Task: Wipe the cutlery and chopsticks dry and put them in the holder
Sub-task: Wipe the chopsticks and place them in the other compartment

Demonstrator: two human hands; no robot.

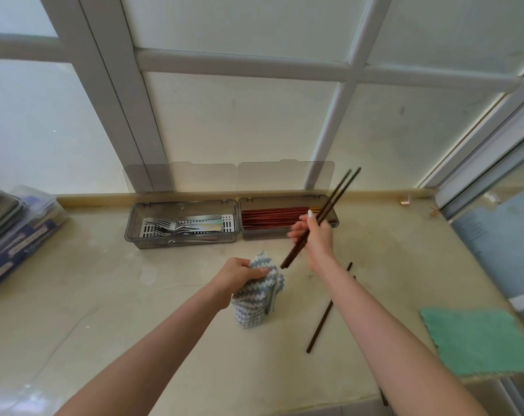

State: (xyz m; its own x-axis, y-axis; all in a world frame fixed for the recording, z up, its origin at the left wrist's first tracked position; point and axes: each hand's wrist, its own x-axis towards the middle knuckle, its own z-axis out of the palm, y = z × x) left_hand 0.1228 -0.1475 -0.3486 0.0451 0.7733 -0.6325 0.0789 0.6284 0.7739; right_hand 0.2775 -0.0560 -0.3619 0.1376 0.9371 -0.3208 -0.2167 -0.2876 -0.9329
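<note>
My right hand (314,235) grips a pair of dark brown chopsticks (340,190), held slanted above the counter with their lower ends near the cloth. My left hand (239,273) holds a bunched blue-and-white striped cloth (254,298) that hangs down to the counter. Two grey holder boxes stand by the wall with lids open: the left box (134,232) has forks and other metal cutlery (179,226), the right box (284,234) has reddish-brown chopsticks (269,217). More dark chopsticks (319,328) lie on the counter, partly hidden under my right forearm.
A green cloth (477,340) lies at the counter's right edge. Stacked trays and boxes (11,229) sit at the left. A frosted window with white frames rises right behind the holder boxes. The beige counter (104,295) spreads in front.
</note>
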